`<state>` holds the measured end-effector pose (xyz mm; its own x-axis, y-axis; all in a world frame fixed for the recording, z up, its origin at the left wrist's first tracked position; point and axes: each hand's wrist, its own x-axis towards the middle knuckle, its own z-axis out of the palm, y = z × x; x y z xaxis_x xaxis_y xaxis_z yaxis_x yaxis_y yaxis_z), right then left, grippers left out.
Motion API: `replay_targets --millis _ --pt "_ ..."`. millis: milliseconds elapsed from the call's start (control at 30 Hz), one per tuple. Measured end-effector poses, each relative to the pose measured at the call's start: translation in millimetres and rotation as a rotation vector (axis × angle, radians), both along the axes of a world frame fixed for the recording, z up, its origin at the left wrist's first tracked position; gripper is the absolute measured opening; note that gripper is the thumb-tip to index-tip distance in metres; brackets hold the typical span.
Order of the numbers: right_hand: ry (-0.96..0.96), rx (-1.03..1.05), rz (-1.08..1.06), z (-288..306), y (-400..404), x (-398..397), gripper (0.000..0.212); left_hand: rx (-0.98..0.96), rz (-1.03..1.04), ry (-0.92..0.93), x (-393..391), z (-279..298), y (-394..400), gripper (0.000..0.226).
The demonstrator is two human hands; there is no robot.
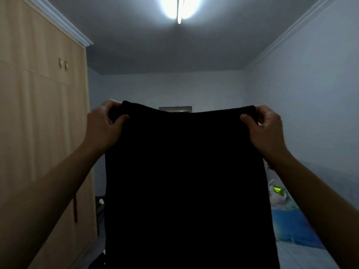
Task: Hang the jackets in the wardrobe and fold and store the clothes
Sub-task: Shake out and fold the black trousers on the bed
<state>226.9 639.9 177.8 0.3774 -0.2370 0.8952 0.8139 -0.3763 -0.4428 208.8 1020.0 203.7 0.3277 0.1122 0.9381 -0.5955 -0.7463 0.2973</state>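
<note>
1. Black garment (184, 181) held up at chest height in mid-air, in the middle of the view, hanging straight down past the bottom edge of the frame; lower hem out of sight.
2. Left hand (103, 127) pinching the top left corner, thumb in front of the cloth, fingers curled behind the edge.
3. Right hand (266, 129) pinching the top right corner the same way, thumb on the front, fingers curled over the back.
4. Possible slip: hold limited to the two top corners, so a loosened thumb likely to drop one side and twist the cloth.
5. Possible bad fold: top edge sagging slightly between the hands, likely to give an uneven crease unless drawn taut.
6. Possible snag or drag: bottom part unseen, perhaps brushing the bed or the floor; cannot tell.
7. Poor view: dark cloth hiding most of what lies ahead and below.
8. Bed (303, 255) at lower right with a pale sheet, a blue cloth (297, 228) and a white bag (277, 195) lying on it.
9. Beige wardrobe (38, 113) along the left, doors closed, small knobs (63, 64) high up.
10. Pale blue walls, grey ceiling, bright tube lamp (179, 8) overhead.
</note>
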Motion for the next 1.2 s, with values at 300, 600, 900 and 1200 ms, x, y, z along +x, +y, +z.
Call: replay_targets --millis 300,600,900,1200 --pt "0.124 -0.118 -0.046 7 26 12 0.010 -0.111 -0.430 0.220 24 -20 40 0.019" --pt "0.350 -0.154 -0.002 -59 12 114 0.011 -0.186 -0.565 0.525 107 -87 39 0.008" --pt "0.439 -0.087 0.023 -107 -19 285 0.005 -0.250 -0.520 0.658 264 -115 2 0.008" --pt "0.811 -0.043 -0.111 -190 -5 437 0.008 -0.320 -0.094 0.832 424 -196 -29 0.006"
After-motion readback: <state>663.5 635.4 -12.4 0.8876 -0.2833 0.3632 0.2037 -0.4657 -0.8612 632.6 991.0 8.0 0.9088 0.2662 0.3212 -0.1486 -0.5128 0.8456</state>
